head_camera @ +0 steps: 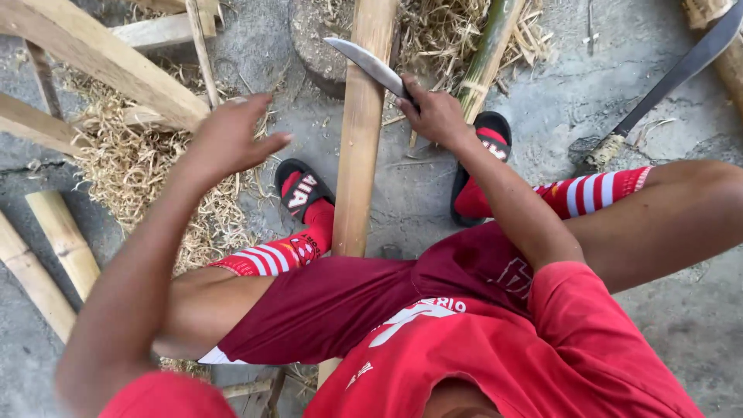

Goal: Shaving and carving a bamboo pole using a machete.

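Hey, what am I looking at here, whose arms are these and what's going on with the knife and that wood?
This is one picture from a camera worn on a person's head, looking down at their own body as they sit. The right hand grips a knife whose blade rests against a long bamboo slat standing between their knees. The left hand is raised, open and holding nothing. On the concrete ground lie wood shavings, more bamboo pieces, a green bamboo stalk and a second long blade at the right.
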